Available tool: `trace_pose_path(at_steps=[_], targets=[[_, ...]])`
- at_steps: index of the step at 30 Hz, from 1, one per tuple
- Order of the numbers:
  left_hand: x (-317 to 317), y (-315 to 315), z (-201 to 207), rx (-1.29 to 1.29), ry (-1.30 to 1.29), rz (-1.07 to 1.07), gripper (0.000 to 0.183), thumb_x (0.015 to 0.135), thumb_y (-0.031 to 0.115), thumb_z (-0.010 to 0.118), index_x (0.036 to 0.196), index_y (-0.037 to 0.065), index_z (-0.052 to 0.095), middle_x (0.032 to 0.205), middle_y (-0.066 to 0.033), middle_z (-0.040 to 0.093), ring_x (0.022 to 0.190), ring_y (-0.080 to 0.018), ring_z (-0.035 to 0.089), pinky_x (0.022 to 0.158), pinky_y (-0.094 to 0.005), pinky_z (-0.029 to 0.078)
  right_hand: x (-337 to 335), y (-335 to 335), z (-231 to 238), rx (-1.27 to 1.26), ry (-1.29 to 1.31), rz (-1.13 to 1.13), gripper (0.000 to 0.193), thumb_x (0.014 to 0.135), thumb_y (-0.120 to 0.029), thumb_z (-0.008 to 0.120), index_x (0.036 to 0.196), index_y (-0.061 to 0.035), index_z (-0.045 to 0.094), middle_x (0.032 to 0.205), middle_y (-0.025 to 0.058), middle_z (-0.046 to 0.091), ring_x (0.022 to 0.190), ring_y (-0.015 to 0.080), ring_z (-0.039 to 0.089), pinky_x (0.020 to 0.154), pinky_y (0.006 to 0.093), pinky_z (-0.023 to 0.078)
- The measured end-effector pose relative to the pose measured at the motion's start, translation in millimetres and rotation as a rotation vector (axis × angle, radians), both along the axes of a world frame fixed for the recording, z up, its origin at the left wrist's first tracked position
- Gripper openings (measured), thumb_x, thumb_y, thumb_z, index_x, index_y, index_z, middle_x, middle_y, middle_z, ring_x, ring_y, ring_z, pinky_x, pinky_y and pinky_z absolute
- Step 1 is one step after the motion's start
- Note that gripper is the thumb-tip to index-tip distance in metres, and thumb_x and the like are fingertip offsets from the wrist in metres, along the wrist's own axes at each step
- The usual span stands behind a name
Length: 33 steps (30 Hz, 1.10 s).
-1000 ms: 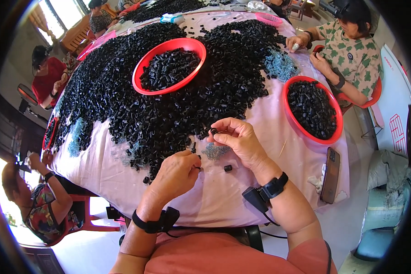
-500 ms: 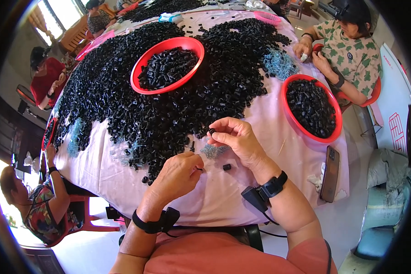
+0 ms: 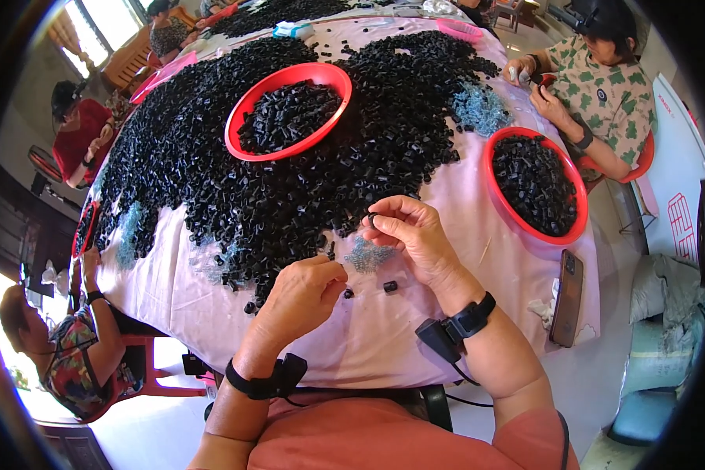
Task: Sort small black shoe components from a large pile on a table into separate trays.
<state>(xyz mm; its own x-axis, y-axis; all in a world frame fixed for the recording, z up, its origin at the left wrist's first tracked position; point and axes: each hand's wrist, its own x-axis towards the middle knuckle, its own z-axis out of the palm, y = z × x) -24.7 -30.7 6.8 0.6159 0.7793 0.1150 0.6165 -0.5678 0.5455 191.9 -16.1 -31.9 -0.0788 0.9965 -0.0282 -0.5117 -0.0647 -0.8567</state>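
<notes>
Between the thumb and fingers of my right hand (image 3: 417, 239) is a small black plastic piece (image 3: 370, 221). My left hand (image 3: 301, 296) is to its left, fingers curled together over the near edge of the black pile; what they hold, if anything, is hidden. Just off its fingertips a small black piece (image 3: 348, 294) lies on the pale pink cloth, and a larger black cap-like piece (image 3: 390, 287) sits to the right. A little heap of clear bluish pieces (image 3: 366, 254) lies between my hands, partly behind the right one.
A large pile of black plastic pieces (image 3: 180, 157) covers the table, with a red basin (image 3: 235, 129) of them on it. Another filled red basin (image 3: 536, 235) and a phone (image 3: 566, 301) are on the right. Co-workers sit around the table.
My right hand has shifted slightly up and right with its black piece. My left hand has moved slightly up, and a small black piece by its fingers now lies apart on the cloth.
</notes>
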Motion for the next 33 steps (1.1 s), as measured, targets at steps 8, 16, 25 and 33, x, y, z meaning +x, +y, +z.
trace_pose_path(at_steps=[8,16,25,33], targets=[[-1.3,4.9,1.3,0.0,-0.07,0.056,0.007,0.083,0.003,0.065,0.088,0.0,0.068,0.079,-0.0147,0.065,0.073,-0.0331,0.066,0.064,-0.0386,0.052,1.9,1.0,-1.2,0.003,0.039,-0.033,0.013,0.091,-0.004,0.067,0.104,-0.0039,0.068,0.095,0.0073,0.072,0.083,0.0157,0.072,0.074,0.0255,0.059],[8.4,28.6,-2.2,0.177,-0.089,0.15,0.013,0.084,0.001,0.062,0.094,0.0,0.071,0.082,-0.0161,0.065,0.073,-0.0333,0.066,0.064,-0.0387,0.051,1.4,1.5,-3.5,0.004,0.054,-0.071,0.015,0.091,-0.003,0.066,0.106,-0.0034,0.069,0.096,0.0075,0.071,0.085,0.016,0.071,0.079,0.0286,0.06],[32.1,46.3,-4.4,0.201,0.015,0.05,0.016,0.083,0.002,0.059,0.093,0.003,0.073,0.08,-0.0141,0.063,0.08,-0.0346,0.064,0.069,-0.0431,0.051,3.2,3.4,-5.0,-0.013,0.062,-0.108,0.014,0.091,-0.002,0.065,0.106,-0.0046,0.068,0.097,0.0071,0.07,0.084,0.0157,0.071,0.078,0.0281,0.059],[26.3,56.6,-8.6,0.241,0.103,0.111,0.028,0.083,0.004,0.058,0.108,0.0,0.07,0.088,-0.0173,0.065,0.085,-0.0364,0.065,0.075,-0.0441,0.051,5.7,3.8,-4.5,-0.024,0.051,-0.143,0.014,0.092,-0.004,0.065,0.106,-0.0043,0.068,0.098,0.0075,0.07,0.084,0.0161,0.07,0.077,0.028,0.059]])
